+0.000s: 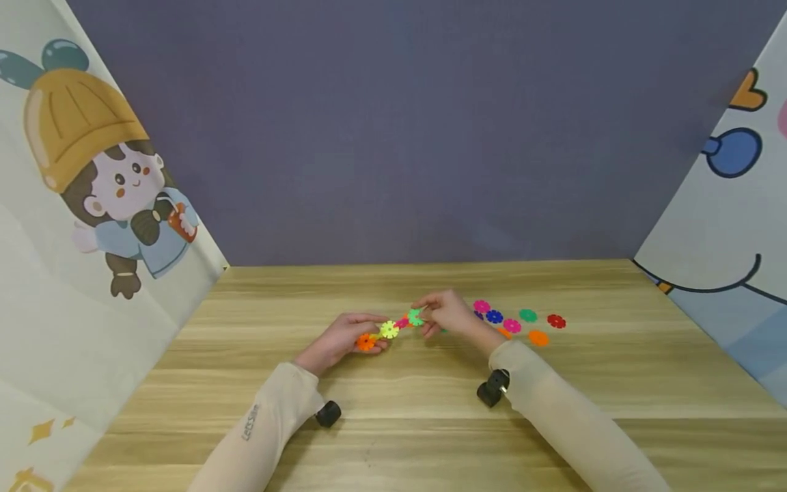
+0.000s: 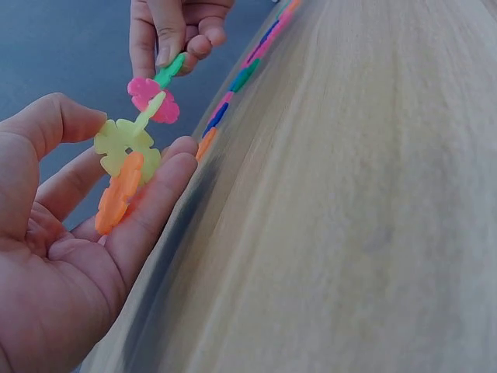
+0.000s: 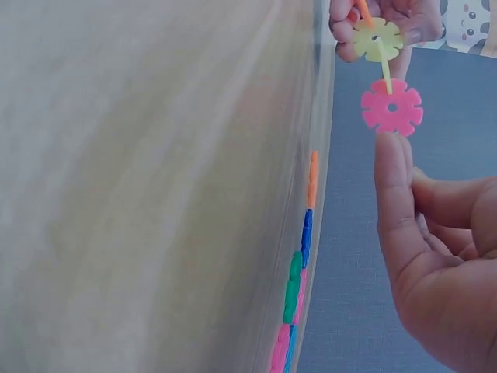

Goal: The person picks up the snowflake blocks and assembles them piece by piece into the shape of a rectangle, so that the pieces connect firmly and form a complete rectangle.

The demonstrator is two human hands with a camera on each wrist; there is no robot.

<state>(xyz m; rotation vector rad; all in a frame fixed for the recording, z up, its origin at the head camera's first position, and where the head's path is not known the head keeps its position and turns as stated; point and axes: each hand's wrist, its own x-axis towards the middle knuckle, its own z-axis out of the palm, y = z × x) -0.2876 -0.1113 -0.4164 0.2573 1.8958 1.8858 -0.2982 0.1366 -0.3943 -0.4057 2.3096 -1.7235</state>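
Note:
A short chain of notched plastic snowflake discs spans my two hands above the table. Its left end is an orange disc (image 2: 120,193), slotted into a yellow disc (image 2: 116,141). A second yellow disc (image 3: 385,68), seen edge-on, links to a pink disc (image 3: 392,107), and a green disc (image 1: 415,316) forms the right end. My left hand (image 1: 344,335) holds the yellow disc between thumb and fingers, with the orange one over its palm. With thumb and fingertips my right hand (image 1: 453,314) pinches the green disc, which is hidden behind its fingers in the right wrist view.
Loose discs lie flat to the right, some partly behind the right forearm: a red disc (image 1: 556,321), a green loose disc (image 1: 527,315), an orange loose disc (image 1: 538,338), a blue disc (image 1: 494,316) and several others. A grey-blue panel (image 1: 406,137) stands behind the wooden table (image 1: 393,424).

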